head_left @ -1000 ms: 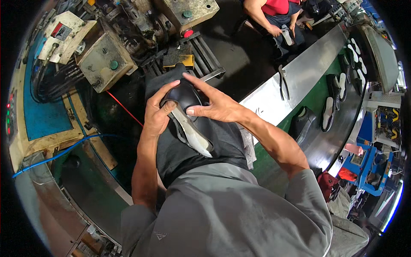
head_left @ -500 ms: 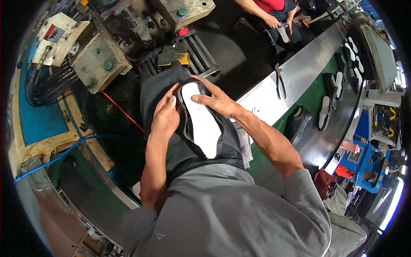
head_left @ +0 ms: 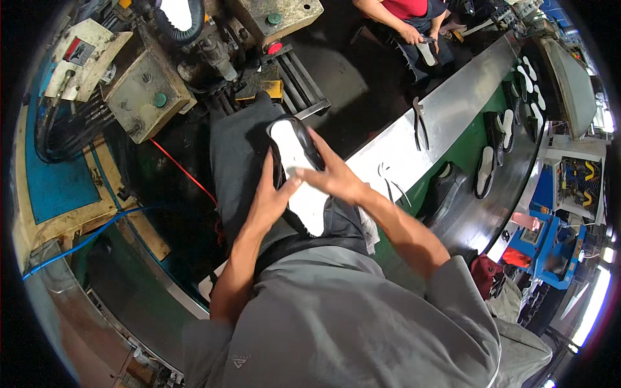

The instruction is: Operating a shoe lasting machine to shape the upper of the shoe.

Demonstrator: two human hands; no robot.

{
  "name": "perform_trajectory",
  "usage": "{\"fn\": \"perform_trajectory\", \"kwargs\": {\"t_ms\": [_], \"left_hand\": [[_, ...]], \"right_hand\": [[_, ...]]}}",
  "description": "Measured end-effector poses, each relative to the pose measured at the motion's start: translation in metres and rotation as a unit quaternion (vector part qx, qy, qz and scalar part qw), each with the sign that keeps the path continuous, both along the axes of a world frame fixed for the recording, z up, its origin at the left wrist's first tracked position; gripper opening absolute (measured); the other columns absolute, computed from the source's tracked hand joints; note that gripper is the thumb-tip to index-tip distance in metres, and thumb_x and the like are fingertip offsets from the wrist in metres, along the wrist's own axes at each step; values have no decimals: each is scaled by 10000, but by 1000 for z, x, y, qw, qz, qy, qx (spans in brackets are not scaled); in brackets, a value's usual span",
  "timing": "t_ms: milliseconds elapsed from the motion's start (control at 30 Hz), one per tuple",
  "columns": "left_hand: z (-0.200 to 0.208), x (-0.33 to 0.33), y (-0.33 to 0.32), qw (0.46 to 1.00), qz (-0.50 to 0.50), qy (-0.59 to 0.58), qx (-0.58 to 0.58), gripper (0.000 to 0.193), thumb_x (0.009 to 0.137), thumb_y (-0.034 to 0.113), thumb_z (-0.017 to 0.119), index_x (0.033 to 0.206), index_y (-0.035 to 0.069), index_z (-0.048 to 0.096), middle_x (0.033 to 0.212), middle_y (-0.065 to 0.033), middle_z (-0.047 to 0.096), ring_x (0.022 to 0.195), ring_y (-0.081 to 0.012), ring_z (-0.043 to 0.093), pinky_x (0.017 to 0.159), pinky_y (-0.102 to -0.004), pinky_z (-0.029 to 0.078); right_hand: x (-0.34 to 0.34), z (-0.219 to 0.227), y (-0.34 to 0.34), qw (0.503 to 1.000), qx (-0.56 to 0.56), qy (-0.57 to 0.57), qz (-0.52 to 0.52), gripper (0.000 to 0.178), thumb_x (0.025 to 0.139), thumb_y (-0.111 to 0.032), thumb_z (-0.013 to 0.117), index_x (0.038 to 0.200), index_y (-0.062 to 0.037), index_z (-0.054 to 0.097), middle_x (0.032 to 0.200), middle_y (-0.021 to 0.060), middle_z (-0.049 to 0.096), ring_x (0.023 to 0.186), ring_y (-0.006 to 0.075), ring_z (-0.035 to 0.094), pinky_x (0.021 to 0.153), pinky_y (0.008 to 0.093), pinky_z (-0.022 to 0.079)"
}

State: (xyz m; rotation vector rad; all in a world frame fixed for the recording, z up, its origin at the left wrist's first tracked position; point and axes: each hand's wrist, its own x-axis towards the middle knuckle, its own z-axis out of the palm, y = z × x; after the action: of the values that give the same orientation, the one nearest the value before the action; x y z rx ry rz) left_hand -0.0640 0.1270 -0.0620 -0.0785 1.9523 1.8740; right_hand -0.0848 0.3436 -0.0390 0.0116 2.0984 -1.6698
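A black shoe with a white sole (head_left: 299, 174) lies sole-up on my lap, over dark trousers. My left hand (head_left: 270, 197) grips its left side near the middle. My right hand (head_left: 331, 176) lies over the sole from the right, fingers pressing on the white surface. Both hands hold the shoe between them. The shoe's toe points away from me toward the machine.
A worn press machine (head_left: 145, 84) with green and red buttons stands ahead on the left. A green conveyor (head_left: 466, 152) with black shoes and white soles runs along the right. Pliers (head_left: 419, 119) lie on its metal edge. Another person in red (head_left: 407, 19) works at the top.
The shoe has been turned over from upper-side up to sole-up. Both hands shifted along with it and now press on the white sole.
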Motion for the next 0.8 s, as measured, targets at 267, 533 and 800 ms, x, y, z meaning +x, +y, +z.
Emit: {"fn": "perform_trajectory", "kwargs": {"t_ms": [267,533,800], "left_hand": [[49,21,1,957,25,-203,206,698,1126,106,587,1760,110,295,1641,-135,523,1430,-270,587,1114,-466,547],[-11,-103,-22,965,55,192,-168,594,1071,170,704,1606,-5,514,1497,-270,641,1355,-420,636,1158,-454,492],[-21,-130,-25,945,5,243,-219,242,1034,53,653,1229,-6,782,1092,-231,764,1019,-443,750,874,-467,592]], "right_hand": [[82,72,-13,842,435,246,204,934,880,-336,882,1701,-263,443,1788,316,197,1333,593,513,1186,607,481],[80,68,-11,870,376,274,165,803,858,-223,869,1599,-316,578,1771,360,150,1232,529,570,1018,587,590],[77,60,-3,872,343,310,161,732,852,-246,880,1542,-288,637,1750,366,171,1278,569,537,1081,634,538]]}}
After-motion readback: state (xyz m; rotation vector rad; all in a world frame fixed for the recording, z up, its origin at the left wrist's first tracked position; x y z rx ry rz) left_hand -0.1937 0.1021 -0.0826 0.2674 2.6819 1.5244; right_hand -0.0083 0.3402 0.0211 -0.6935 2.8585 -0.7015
